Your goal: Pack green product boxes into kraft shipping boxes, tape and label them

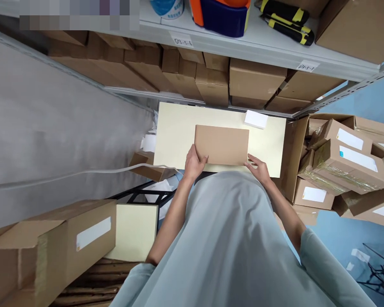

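A flat brown cardboard box (222, 145) is in front of me over the cream tabletop (176, 123). My left hand (194, 165) grips its near left corner, the thumb on top and the fingers along the side. At the near right corner, my right hand (257, 167) holds the edge with its fingertips; the part of those fingers beneath the box is hidden. Behind the box, toward the right, lies a small white box (256, 119).
A shelf (211, 44) above the table's back carries a blue-and-orange container (224, 17) and black-yellow utility knives (288, 25). Brown boxes (211, 83) fill the level below. A large carton (289, 157) of labelled parcels stands right; an open carton (89, 226) is left. A white cable (83, 172) crosses the left.
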{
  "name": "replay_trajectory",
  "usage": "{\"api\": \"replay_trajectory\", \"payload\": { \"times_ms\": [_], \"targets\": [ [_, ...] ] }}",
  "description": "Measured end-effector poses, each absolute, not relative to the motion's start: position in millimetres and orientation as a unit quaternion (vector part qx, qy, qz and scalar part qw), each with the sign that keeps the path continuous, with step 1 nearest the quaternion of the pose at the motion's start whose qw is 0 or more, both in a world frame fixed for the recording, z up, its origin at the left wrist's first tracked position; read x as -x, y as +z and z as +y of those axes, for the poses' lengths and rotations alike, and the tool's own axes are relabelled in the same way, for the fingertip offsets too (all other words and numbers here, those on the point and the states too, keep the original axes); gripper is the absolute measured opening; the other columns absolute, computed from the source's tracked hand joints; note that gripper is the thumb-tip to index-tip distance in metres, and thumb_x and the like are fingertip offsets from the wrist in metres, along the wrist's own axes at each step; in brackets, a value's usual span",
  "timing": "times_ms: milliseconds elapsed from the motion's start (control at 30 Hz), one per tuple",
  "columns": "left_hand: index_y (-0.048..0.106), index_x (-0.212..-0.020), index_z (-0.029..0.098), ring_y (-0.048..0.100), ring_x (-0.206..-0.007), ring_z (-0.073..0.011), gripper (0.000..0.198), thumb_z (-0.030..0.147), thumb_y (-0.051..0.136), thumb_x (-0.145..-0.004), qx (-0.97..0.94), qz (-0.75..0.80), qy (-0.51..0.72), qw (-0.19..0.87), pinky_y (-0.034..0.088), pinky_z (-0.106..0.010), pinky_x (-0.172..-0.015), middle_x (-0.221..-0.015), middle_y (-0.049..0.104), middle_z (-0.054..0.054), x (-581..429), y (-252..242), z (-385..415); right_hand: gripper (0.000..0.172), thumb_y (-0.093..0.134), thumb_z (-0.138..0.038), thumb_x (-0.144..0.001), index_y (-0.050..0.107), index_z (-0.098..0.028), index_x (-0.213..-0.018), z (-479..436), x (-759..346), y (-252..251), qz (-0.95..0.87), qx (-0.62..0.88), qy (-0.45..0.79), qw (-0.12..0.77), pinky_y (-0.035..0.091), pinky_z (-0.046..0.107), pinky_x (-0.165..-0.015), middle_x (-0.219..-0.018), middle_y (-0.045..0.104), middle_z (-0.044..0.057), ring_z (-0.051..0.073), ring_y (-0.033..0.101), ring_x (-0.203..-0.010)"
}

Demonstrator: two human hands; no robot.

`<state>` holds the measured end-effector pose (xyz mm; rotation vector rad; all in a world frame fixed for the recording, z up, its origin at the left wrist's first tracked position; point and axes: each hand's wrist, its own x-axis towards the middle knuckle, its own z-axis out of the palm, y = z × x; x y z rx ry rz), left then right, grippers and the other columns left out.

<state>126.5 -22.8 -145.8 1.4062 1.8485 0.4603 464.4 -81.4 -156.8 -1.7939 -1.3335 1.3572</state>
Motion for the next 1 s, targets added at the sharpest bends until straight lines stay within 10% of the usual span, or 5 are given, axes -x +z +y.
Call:
{"api": "replay_trajectory", "payload": {
  "times_ms": [133,367,1000],
  "targets": [
    [0.041,-0.169,0.011,0.019,-0.175,-0.0396,0.094,0.052,0.073,-0.092,-0.621,0.668,0.2,0.357,0.017,-0.058,-0.143,-0.184,0.028,-0.025,-161,-141,14,0.07,0.061,-0.073,-0.102,0.072,-0.022,-0.149,-46,-473,-150,-0.529,0.694,0.404,0.275,0.062,0.052,-0.114,-0.153,0.072,0.016,0.032,0.075,-0.129],
    [0.045,-0.168,0.01,0.015,-0.176,-0.0354,0.078,0.049,0.061,-0.102,-0.716,0.553,0.2,0.376,0.009,-0.057,-0.143,-0.183,0.033,-0.023,-251,-145,105,0.044,0.055,-0.041,-0.113,0.074,-0.017,-0.145,46,-490,-147,-0.594,0.74,0.258,0.183,0.051,0.048,-0.125,-0.154,0.07,0.017,0.031,0.062,-0.146],
    [0.06,-0.16,0.017,0.058,-0.153,-0.0309,0.06,0.023,0.051,-0.101,-0.711,0.625,0.063,0.315,0.054,-0.044,-0.122,-0.165,0.062,-0.011,-325,-172,138,0.028,0.066,-0.023,-0.107,0.079,-0.022,-0.132,133,-537,-203,-0.611,0.75,0.254,-0.008,0.061,0.046,-0.115,-0.17,0.058,0.006,0.03,0.073,-0.133]
  ]
}}
